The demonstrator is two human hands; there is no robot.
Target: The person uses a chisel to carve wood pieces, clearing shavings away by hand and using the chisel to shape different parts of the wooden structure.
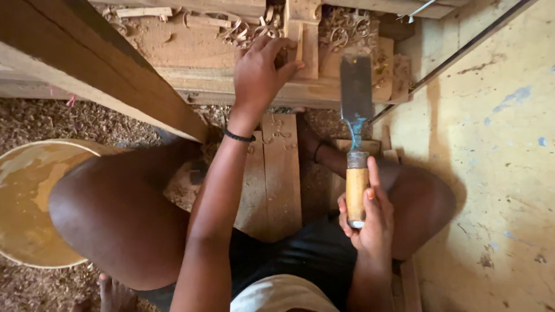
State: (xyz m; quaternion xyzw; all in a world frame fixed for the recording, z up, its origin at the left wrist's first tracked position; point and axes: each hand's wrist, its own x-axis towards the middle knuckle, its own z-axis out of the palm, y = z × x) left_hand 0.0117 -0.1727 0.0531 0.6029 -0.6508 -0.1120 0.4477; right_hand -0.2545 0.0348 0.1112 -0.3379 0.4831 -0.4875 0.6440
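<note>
My right hand (pixel 367 216) grips the pale wooden handle of a wide chisel (pixel 356 110), whose flat steel blade points up and away from me over the workpiece edge. My left hand (pixel 260 72) reaches forward, a black band on its wrist, and rests with fingers spread on a small upright wooden piece (pixel 303 37) lying on a thick timber beam (pixel 219 84). Curled wood shavings (pixel 248 29) are scattered around that hand. I sit with knees bent, legs on either side of a short plank (pixel 277 173).
A long dark timber (pixel 98 63) slants across the upper left above my knee. A round pale wooden disc (pixel 23 202) lies at the left on sawdust-covered ground. A yellowish painted wall (pixel 497 173) fills the right side, with a thin dark rail (pixel 462 52) running diagonally.
</note>
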